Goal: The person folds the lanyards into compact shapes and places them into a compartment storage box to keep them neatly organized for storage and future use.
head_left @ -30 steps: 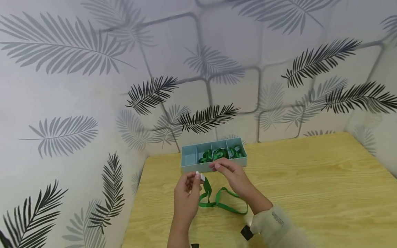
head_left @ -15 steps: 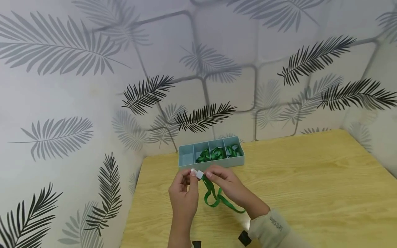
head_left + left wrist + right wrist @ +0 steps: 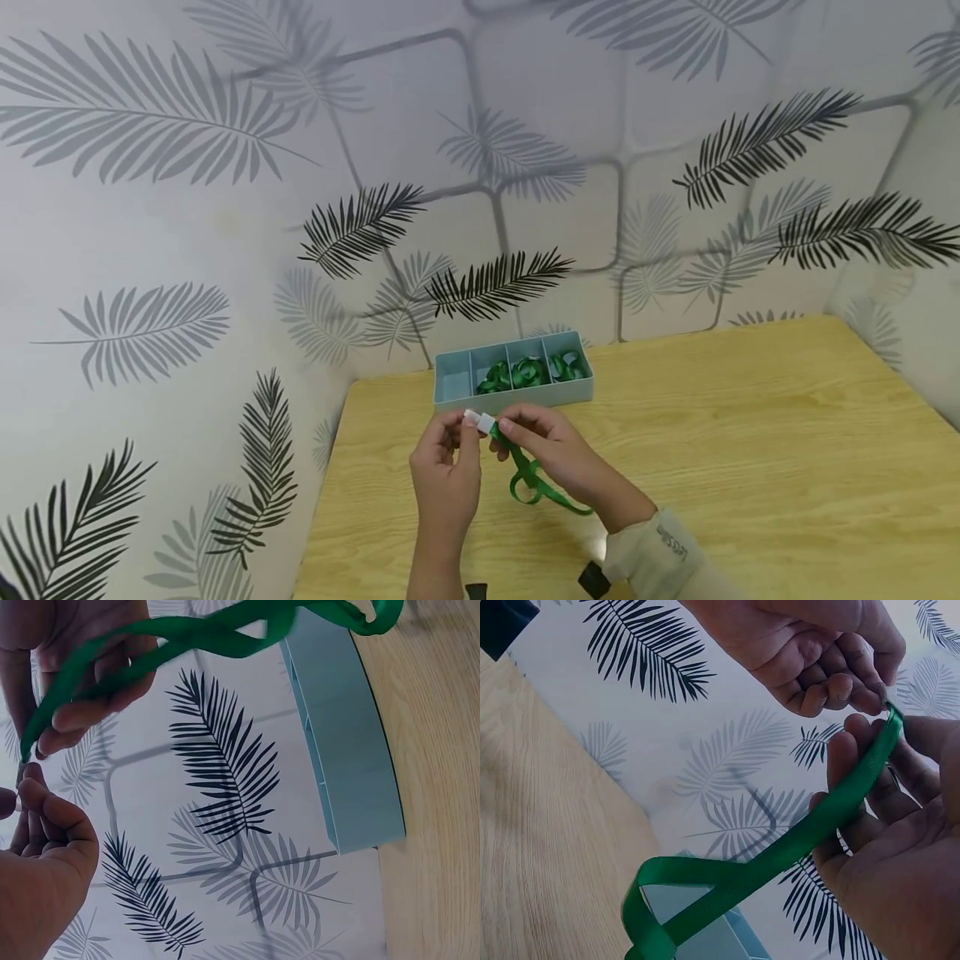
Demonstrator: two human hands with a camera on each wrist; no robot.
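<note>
In the head view, a small white plastic piece [image 3: 486, 423] is joined to the end of a green ribbon [image 3: 519, 456]. My left hand [image 3: 447, 483] pinches the white piece between thumb and index finger. Close on its right, my right hand [image 3: 562, 454] pinches the ribbon where it meets the white piece. From there the ribbon [image 3: 810, 832] runs across my right fingers in the right wrist view and hangs down in a loop. Fingertips of both hands partly hide the joint.
Behind my hands, a light blue divided box [image 3: 517, 400] stands on the wooden table [image 3: 750, 450]. Coiled green ribbons [image 3: 528, 372] lie in its three right compartments. A leaf-patterned wall [image 3: 555, 225] rises behind the table and on its left.
My right hand has come down and left from near the box to the ribbon beside the white piece and taken hold there. The left hand keeps its pinch; the hanging ribbon has shifted right.
</note>
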